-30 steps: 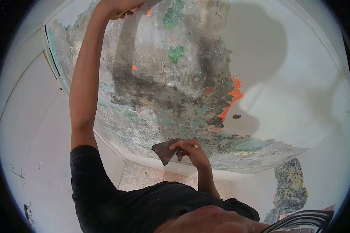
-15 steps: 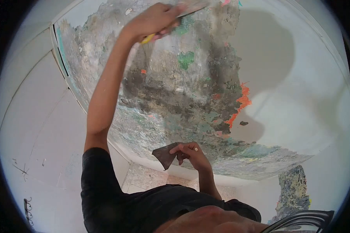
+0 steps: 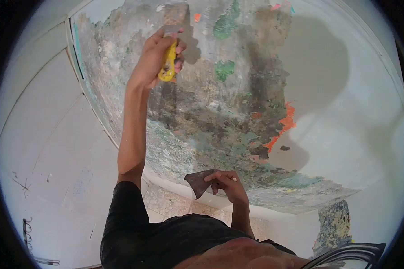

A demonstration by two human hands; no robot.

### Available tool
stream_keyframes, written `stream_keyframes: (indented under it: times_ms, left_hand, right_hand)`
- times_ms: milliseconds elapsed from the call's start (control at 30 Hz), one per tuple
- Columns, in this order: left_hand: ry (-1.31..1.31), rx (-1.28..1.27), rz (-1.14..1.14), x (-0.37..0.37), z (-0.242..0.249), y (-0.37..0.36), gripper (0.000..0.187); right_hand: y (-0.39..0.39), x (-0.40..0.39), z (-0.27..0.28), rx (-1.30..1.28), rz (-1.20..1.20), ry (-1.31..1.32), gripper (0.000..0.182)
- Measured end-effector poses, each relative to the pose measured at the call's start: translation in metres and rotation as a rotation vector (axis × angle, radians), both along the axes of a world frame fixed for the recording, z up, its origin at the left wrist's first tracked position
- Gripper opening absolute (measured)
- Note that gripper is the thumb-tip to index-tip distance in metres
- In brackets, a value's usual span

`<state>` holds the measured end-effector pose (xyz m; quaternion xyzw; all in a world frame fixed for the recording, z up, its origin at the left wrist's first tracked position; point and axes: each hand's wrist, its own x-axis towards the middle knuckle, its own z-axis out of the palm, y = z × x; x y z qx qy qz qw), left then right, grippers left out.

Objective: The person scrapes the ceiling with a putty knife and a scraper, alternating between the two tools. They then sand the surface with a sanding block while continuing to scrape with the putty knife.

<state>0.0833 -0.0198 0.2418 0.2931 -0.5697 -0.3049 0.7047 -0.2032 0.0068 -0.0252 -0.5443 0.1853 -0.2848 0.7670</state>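
Note:
My left hand (image 3: 153, 62) is raised against the wall and grips the yellow handle of a putty knife (image 3: 169, 67). Its wide metal blade (image 3: 175, 15) points up and lies against the scraped wall patch (image 3: 211, 112), which is grey with green and orange paint remnants. My right hand (image 3: 227, 184) is lower, near the bottom of the patch, pinching a dark flat metal scraper blade (image 3: 198, 181) by its edge, held just off the wall.
Smooth white plaster (image 3: 350, 112) covers the wall to the right of the patch. A white panelled surface (image 3: 45, 134) stands at the left. A second small bare patch (image 3: 334, 224) shows at the lower right, above a tiled floor (image 3: 166, 201).
My left hand has come down from the top of the view and turned the putty knife from tilted sideways to blade-up. My right hand keeps its hold on the dark blade.

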Motion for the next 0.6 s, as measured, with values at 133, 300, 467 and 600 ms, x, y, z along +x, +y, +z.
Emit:
stream_keyframes:
  times_ms: [133,300,467,600]
  left_hand:
    - [0.054,-0.131,-0.053,0.001,0.012,-0.023,0.030]
    - [0.107,-0.126,-0.084,-0.003,0.018,-0.027,0.029]
    - [0.111,-0.114,-0.095,-0.009,0.023,-0.025,0.028]
    - [0.105,-0.089,-0.201,0.002,0.026,-0.023,0.026]
  right_hand:
    - [0.000,0.008,0.007,-0.023,0.047,-0.003,0.037]
    - [0.006,0.015,0.004,-0.010,0.089,-0.008,0.036]
    - [0.003,0.018,0.005,-0.020,0.081,-0.012,0.035]
    - [0.000,0.019,0.005,-0.012,0.080,-0.044,0.037]
